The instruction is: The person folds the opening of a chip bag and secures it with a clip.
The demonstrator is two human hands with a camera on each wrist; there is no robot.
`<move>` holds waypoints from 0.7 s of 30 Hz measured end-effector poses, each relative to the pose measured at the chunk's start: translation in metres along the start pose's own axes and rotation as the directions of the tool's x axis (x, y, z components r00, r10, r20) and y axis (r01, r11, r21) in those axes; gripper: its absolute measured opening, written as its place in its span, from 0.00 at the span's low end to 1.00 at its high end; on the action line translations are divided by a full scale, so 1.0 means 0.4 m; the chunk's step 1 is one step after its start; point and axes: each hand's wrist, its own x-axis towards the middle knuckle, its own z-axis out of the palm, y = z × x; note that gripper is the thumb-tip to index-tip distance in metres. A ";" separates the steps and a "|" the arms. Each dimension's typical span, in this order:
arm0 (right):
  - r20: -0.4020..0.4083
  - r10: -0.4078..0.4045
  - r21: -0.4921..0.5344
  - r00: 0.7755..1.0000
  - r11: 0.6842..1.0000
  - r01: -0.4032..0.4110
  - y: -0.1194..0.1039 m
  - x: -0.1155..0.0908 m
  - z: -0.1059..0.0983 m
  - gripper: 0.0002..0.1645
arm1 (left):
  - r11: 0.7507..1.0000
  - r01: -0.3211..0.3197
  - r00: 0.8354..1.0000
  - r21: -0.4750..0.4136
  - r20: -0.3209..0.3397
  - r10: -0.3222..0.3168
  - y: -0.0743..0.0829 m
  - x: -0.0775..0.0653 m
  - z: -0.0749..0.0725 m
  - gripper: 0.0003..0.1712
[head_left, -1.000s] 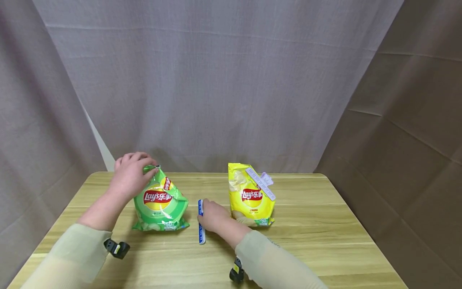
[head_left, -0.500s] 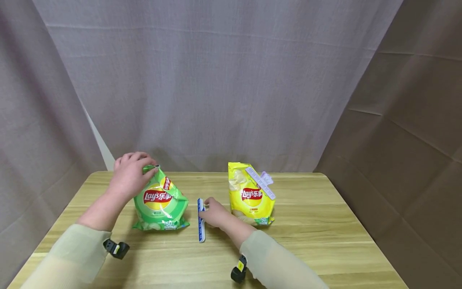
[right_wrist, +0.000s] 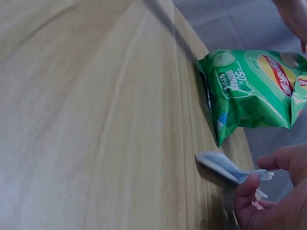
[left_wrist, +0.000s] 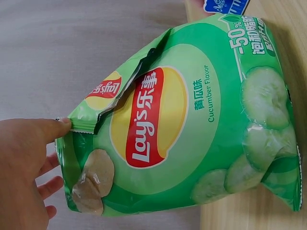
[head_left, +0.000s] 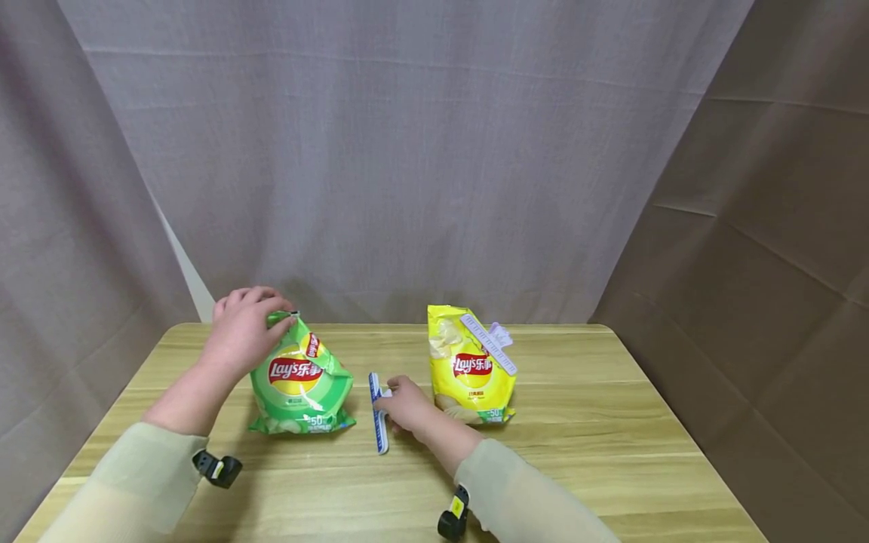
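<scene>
My left hand (head_left: 243,332) pinches the folded-over top of a green Lay's chip bag (head_left: 299,403), which stands upright on the left. In the left wrist view the thumb presses the flap (left_wrist: 103,93), and the other fingers lie partly behind the bag. Right of this bag is a long blue-and-white bag clip (head_left: 379,434). My right hand (head_left: 410,407) holds the clip's handle between thumb and index finger, as the right wrist view shows, where the clip (right_wrist: 218,163) is tilted near the tabletop.
A yellow Lay's chip bag (head_left: 471,392) stands right of my right hand, with a lilac bag clip (head_left: 490,345) across its folded corner. Everything is on a wooden table (head_left: 591,452). Grey curtain (head_left: 421,166) hangs behind, and brown cloth (head_left: 767,302) on the right.
My right hand has shifted its fingers from over the clip's bar to the handle on its right side. The clip has turned slightly. My left hand keeps its place on the green bag.
</scene>
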 end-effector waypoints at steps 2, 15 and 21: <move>0.005 0.018 0.088 1.000 0.996 -0.018 0.005 0.003 0.000 0.28 | 1.000 0.002 1.000 0.001 0.000 -0.002 0.000 -0.001 0.000 0.14; -0.035 0.063 0.081 0.997 0.995 -0.060 0.012 0.005 -0.003 0.21 | 1.000 0.012 1.000 -0.007 -0.002 -0.012 0.002 -0.002 -0.002 0.14; -0.053 0.079 0.033 0.995 0.996 -0.077 0.010 0.005 -0.003 0.19 | 1.000 0.012 1.000 0.000 0.004 -0.012 0.002 -0.002 0.000 0.15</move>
